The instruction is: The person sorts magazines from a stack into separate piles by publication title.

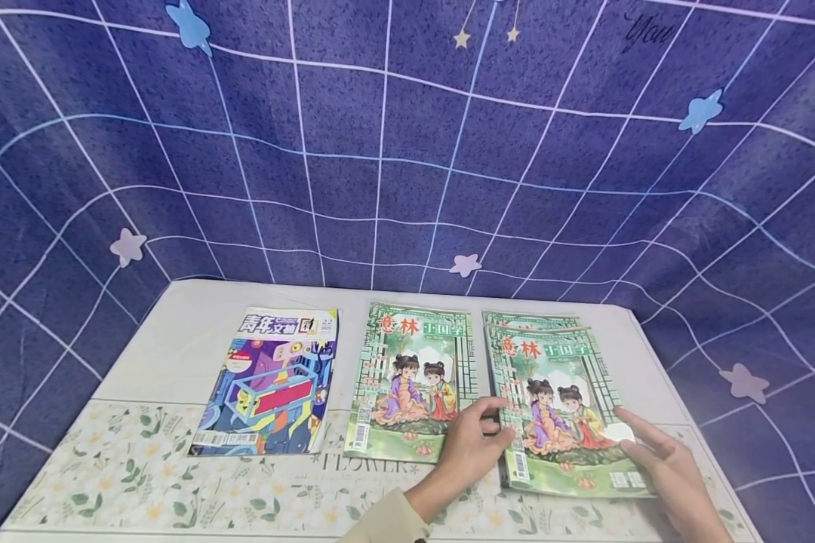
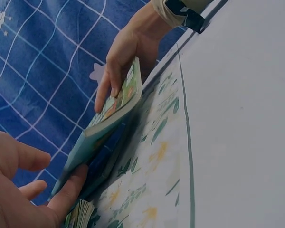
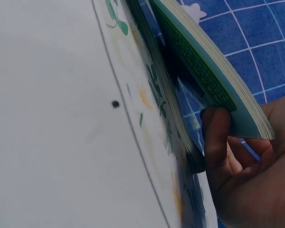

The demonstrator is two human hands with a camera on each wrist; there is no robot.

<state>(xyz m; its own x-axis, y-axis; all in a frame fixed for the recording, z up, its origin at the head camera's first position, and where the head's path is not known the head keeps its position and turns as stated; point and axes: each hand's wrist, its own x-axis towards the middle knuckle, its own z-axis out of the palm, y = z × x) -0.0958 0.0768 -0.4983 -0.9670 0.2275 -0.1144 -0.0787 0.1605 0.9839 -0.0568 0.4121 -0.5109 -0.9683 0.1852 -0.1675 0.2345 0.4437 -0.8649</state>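
At the right of the table, a green illustrated magazine [image 1: 557,407] is raised at its near side over another magazine [image 3: 168,85] with a similar green cover. My right hand [image 1: 665,460] pinches its right side, with a fingertip [image 3: 216,116] under the dark back cover in the right wrist view. On the other side, my left hand [image 1: 472,445] is at the magazine's left edge. In the left wrist view one straight digit [image 2: 71,192] touches the underside, while the other fingers [image 2: 33,159] stand apart from the cover.
A matching green magazine [image 1: 407,385] lies flat in the middle, partly behind my left hand. Further left lies a purple and blue magazine [image 1: 272,377]. The white table [image 1: 163,347] has a floral cloth strip [image 1: 129,483]. A blue gridded curtain [image 1: 339,188] hangs behind.
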